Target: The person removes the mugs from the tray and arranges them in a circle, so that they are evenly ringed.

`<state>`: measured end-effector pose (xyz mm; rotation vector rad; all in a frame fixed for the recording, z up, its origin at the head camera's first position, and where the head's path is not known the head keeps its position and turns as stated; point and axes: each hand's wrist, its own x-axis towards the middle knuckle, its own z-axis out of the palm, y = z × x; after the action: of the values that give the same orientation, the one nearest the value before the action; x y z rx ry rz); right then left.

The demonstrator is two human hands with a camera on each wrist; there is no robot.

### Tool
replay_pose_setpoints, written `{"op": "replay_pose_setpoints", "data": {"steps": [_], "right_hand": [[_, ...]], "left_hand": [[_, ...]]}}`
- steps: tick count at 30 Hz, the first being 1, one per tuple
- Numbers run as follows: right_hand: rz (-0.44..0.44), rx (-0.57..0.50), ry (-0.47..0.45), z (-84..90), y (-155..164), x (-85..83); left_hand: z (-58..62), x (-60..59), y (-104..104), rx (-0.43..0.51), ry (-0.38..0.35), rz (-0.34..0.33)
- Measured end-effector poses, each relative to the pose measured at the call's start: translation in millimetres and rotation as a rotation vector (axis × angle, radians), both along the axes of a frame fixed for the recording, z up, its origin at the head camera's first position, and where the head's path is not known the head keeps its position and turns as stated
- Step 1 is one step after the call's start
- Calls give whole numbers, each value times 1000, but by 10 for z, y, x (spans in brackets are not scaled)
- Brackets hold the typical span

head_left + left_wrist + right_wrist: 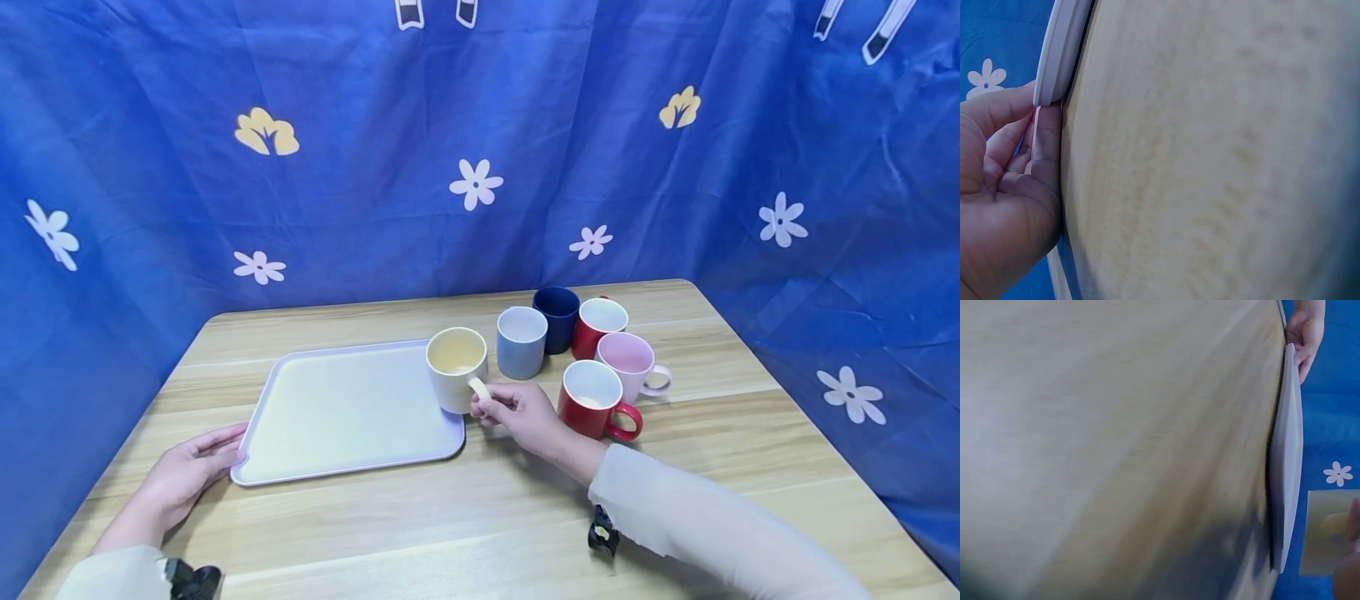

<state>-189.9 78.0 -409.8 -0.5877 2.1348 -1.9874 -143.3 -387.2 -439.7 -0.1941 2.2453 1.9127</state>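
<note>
A pale lilac-white tray (345,417) lies on the wooden table. At its left end my left hand (183,475) grips the rim, with the thumb (1007,107) above and fingers underneath. My right hand (528,417) pinches the handle of a cream mug (450,383), which is upright over the tray's right end. A narrow gap shows between the mug (1319,519) and the tray (1286,469) in the right wrist view. Just right of that mug stands a light-blue mug (521,354).
Behind and right of my right hand stand a navy mug (560,329), a red mug (587,337) with white inside, a pink mug (626,358) and another red mug (577,417) close to my wrist. A blue patterned curtain (360,225) surrounds the table (360,533) at back and sides.
</note>
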Motion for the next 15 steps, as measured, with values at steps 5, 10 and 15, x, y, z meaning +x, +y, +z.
{"op": "replay_pose_setpoints", "data": {"steps": [5,10,15], "right_hand": [[-36,-1,-23,-62,108,65],[-82,-15,-29,-119,199,124],[-117,-36,-44,-183,296,169]], "left_hand": [[-10,2,-9,9,-3,5],[-3,1,-2,39,0,11],[-2,4,11,50,4,5]]}}
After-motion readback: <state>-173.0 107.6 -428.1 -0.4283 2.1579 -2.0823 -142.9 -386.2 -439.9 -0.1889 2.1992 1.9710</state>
